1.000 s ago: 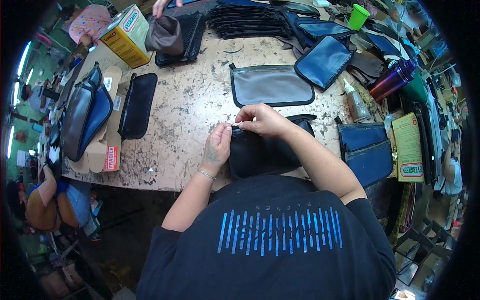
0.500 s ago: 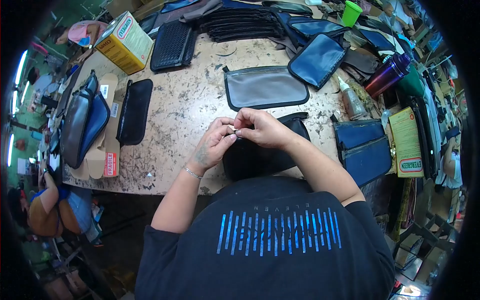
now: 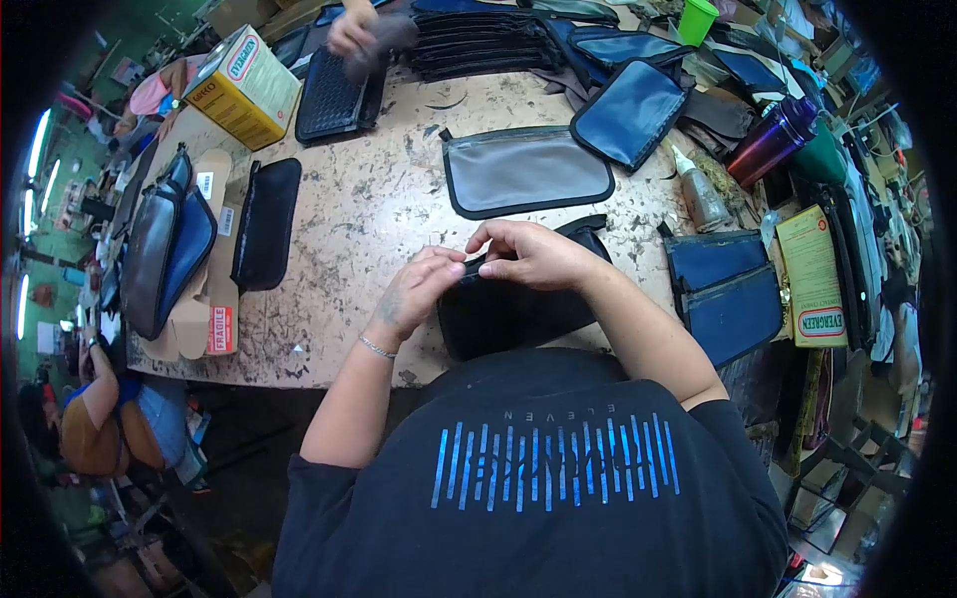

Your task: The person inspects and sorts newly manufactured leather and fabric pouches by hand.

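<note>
A black zip pouch (image 3: 518, 319) lies at the table's front edge, against my body. My left hand (image 3: 414, 291) has its thumb and fingers closed at the pouch's upper left corner. From the other side, my right hand (image 3: 533, 257) pinches the same top edge with thumb and curled index finger. The fingertips almost meet there, and part of the pouch is hidden beneath the right hand and forearm. Just beyond my hands lies a grey pouch with black trim (image 3: 528, 171), flat on the table.
A blue pouch (image 3: 630, 115) overlaps the grey one. To the right are a glue bottle (image 3: 703, 194), a purple tumbler (image 3: 773, 140) and a blue zip pouch (image 3: 726, 289). A black pouch (image 3: 267, 224) and yellow tin (image 3: 244, 90) lie left. Another person's hand (image 3: 354, 30) reaches in behind.
My fingers have drawn slightly apart and lowered onto the pouch's corner; the left fingers have straightened. Another person's hand has come in at the top over the textured black pouch, holding something dark and blurred.
</note>
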`<control>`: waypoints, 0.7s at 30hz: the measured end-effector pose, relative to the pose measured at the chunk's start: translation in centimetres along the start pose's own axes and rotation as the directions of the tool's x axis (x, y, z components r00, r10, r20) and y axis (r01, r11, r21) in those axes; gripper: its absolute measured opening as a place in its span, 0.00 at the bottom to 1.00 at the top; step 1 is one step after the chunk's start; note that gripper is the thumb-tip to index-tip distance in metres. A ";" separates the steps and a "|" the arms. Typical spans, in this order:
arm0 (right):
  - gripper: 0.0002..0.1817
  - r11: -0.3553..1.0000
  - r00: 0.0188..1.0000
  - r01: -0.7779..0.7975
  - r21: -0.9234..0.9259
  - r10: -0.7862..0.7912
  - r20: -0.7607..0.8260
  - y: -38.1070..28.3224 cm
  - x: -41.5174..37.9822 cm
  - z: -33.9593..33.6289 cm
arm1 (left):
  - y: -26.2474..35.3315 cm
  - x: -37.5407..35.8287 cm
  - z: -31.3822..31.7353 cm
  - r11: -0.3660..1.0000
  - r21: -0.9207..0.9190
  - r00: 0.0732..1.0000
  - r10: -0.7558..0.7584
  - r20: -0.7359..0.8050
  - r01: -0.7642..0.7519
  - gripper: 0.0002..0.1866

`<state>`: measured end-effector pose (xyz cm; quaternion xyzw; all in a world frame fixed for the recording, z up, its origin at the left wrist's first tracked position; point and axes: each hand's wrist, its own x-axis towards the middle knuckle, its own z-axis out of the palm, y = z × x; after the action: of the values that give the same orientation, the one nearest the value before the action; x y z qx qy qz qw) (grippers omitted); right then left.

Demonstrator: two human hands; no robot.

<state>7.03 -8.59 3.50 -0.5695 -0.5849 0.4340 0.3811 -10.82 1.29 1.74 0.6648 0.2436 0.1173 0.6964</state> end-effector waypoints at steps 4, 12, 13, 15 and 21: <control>0.11 1.000 1.000 0.004 -0.013 -0.004 -0.017 -0.1 -0.1 0.4 | -0.9 0.3 0.5 0.994 0.049 0.995 0.096 0.023 -0.097 0.06; 0.18 0.942 0.999 0.001 -0.335 -0.017 -0.044 -0.3 -2.1 -3.2 | 1.5 -0.8 -0.2 0.856 0.333 0.894 0.442 -0.073 -0.396 0.05; 0.17 0.924 0.999 -0.005 -0.383 -0.016 -0.052 -0.4 -2.5 -4.6 | 2.3 -0.9 -0.8 0.855 0.303 0.877 0.469 -0.107 -0.420 0.05; 0.16 0.908 0.991 -0.097 -0.408 0.050 -0.124 -0.7 -3.1 -6.6 | 2.6 -0.7 -2.1 0.879 0.280 0.891 0.434 -0.134 -0.386 0.05; 0.16 0.842 0.990 -0.050 -0.537 -0.030 -0.138 -0.7 -3.0 -5.9 | 1.2 0.3 -1.7 0.930 0.274 0.955 0.280 -0.094 -0.246 0.10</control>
<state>12.58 -11.15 6.27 -0.6859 -0.6518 0.2129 0.2438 -11.19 3.06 2.86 0.7675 0.2107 0.2202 0.5640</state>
